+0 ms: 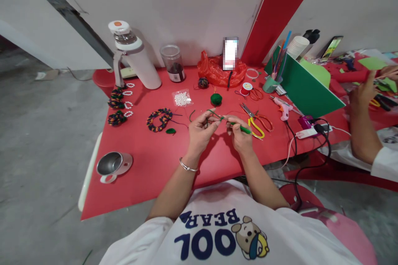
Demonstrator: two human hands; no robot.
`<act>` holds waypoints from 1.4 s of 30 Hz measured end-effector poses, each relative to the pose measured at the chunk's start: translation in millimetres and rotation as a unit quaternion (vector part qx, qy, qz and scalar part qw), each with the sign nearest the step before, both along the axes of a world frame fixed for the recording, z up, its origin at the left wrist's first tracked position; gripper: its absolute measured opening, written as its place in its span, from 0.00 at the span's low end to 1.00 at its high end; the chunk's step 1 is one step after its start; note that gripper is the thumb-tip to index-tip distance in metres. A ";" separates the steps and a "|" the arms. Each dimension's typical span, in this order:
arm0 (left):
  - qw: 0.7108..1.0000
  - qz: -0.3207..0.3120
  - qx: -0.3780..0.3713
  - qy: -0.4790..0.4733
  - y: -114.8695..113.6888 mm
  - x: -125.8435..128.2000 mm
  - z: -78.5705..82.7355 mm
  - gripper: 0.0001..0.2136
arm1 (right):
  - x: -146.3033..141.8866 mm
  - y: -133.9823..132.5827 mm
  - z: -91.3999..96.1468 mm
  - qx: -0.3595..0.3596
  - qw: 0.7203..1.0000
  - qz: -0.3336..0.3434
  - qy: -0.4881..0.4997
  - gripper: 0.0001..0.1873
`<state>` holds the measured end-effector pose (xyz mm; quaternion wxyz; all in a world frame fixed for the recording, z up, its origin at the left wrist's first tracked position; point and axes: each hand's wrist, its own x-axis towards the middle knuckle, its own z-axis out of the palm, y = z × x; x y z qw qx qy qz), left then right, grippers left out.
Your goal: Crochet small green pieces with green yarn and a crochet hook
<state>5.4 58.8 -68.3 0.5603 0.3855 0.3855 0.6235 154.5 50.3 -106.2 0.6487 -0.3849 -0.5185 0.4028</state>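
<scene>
Above the red table (pixel 146 161), my left hand (pixel 200 129) is closed in a pinch on a strand of green yarn (pixel 214 113). My right hand (pixel 241 132) is closed round a green-handled crochet hook (pixel 241 127) whose tip points left into the yarn between the two hands. The hands are a few centimetres apart. A small green yarn ball (pixel 216 99) lies just beyond them, and a multicoloured crocheted ring (pixel 159 119) lies to the left.
Yellow-handled pliers (pixel 256 127), orange scissors (pixel 264 121), a glue gun (pixel 282 109), a bag of pearl beads (pixel 182 99), a white bottle (pixel 137 58), a jar (pixel 173 63) and a steel cup (pixel 110 165) stand about. Another person's arm (pixel 363 128) works at right.
</scene>
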 end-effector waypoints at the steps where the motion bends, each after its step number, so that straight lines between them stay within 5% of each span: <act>1: 1.000 -0.002 -0.002 0.001 -0.3 0.0 0.1 0.23 | -0.5 0.2 -0.1 0.001 1.000 0.001 0.007 0.21; 15: 0.989 -0.087 -0.090 -0.077 0.2 -3.4 9.4 0.25 | -3.7 -1.7 2.7 0.006 1.000 0.006 0.010 0.20; 24: 0.996 -0.042 -0.063 -0.050 1.2 -3.6 7.6 0.24 | -6.0 -1.9 1.8 -0.022 0.999 -0.021 0.017 0.20; 42: 0.996 -0.071 -0.040 -0.019 0.5 -4.9 1.5 0.28 | -0.5 -3.2 2.9 -0.016 0.999 0.004 0.035 0.15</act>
